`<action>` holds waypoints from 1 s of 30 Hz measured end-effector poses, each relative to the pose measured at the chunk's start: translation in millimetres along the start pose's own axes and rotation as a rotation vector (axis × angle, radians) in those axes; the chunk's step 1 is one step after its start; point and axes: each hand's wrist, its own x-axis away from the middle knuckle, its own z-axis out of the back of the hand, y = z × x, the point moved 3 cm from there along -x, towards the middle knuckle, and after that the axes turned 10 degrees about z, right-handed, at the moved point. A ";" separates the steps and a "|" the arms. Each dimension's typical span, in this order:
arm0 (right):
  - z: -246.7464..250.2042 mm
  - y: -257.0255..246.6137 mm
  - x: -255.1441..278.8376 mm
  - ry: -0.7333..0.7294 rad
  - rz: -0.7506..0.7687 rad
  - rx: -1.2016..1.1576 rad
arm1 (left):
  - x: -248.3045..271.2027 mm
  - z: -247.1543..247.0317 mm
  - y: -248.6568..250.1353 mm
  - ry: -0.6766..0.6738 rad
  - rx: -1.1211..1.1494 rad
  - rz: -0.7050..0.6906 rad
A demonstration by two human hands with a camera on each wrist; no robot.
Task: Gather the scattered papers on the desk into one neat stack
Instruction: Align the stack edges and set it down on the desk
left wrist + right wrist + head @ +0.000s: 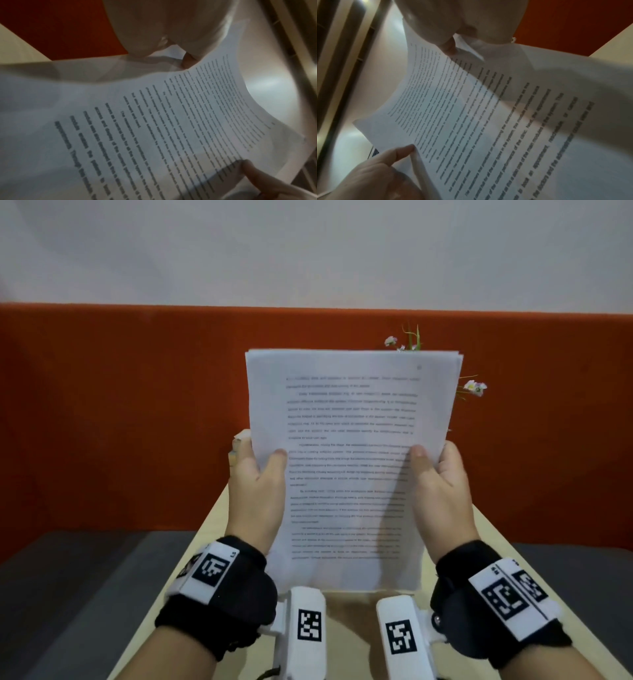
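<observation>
Above the tabletop (pixel 212 525), the left hand (pixel 257 484) and right hand (pixel 442 487) pinched the papers (pixel 349 460) at their side edges; judged light, limp, slippery, best gripped there.

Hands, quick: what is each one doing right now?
Left hand: grips the paper stack at its left edge.
Right hand: grips its right edge.

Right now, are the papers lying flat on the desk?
No, both the left hand and right hand hold the papers upright above the desk.
</observation>
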 end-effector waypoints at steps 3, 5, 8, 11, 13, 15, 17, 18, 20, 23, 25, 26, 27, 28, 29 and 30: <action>-0.4 4.6 5.8 -0.021 -0.042 -0.006 | 1.6 0.7 -2.8 0.001 -0.039 0.030; -2.4 12.5 14.7 -0.049 -0.086 0.054 | 6.1 0.2 -11.6 -0.017 -0.100 0.079; -5.2 12.6 13.6 -0.054 -0.064 0.095 | 7.4 -0.4 -9.8 0.024 -0.159 0.007; -9.6 6.5 13.9 -0.052 -0.009 0.086 | 13.0 -3.6 -6.4 0.068 -0.217 -0.080; -13.7 10.3 21.6 -0.069 -0.025 0.124 | 19.5 -7.3 -11.0 0.069 -0.245 -0.087; -14.9 15.5 27.1 -0.073 -0.046 0.171 | 20.8 -9.0 -17.3 0.071 -0.253 -0.072; -11.4 16.2 23.4 -0.058 -0.049 0.170 | 17.3 -8.3 -17.8 0.085 -0.243 -0.082; -9.3 15.7 21.1 -0.052 -0.053 0.157 | 15.5 -7.2 -18.7 0.086 -0.239 -0.081; -6.5 18.8 21.7 -0.070 -0.073 0.157 | 14.2 -4.9 -25.8 0.061 -0.242 -0.043; -2.8 35.2 30.7 -0.144 -0.135 0.302 | 12.7 0.7 -48.9 0.011 -0.371 0.058; 4.6 44.9 33.1 -0.179 -0.177 0.462 | 11.6 9.6 -60.2 0.019 -0.490 0.072; 9.0 45.6 33.1 -0.192 -0.193 0.531 | 12.3 15.5 -61.3 0.031 -0.519 0.066; 12.7 44.5 32.5 -0.200 -0.191 0.587 | 13.4 21.6 -60.4 0.047 -0.538 0.058; 15.0 40.2 31.9 -0.206 -0.171 0.630 | 14.8 27.4 -57.3 0.063 -0.546 0.046; 16.0 35.7 31.3 -0.202 -0.151 0.657 | 16.4 33.3 -53.1 0.085 -0.543 0.033; 15.8 29.6 30.6 -0.194 -0.130 0.671 | 18.4 39.7 -48.1 0.106 -0.538 0.007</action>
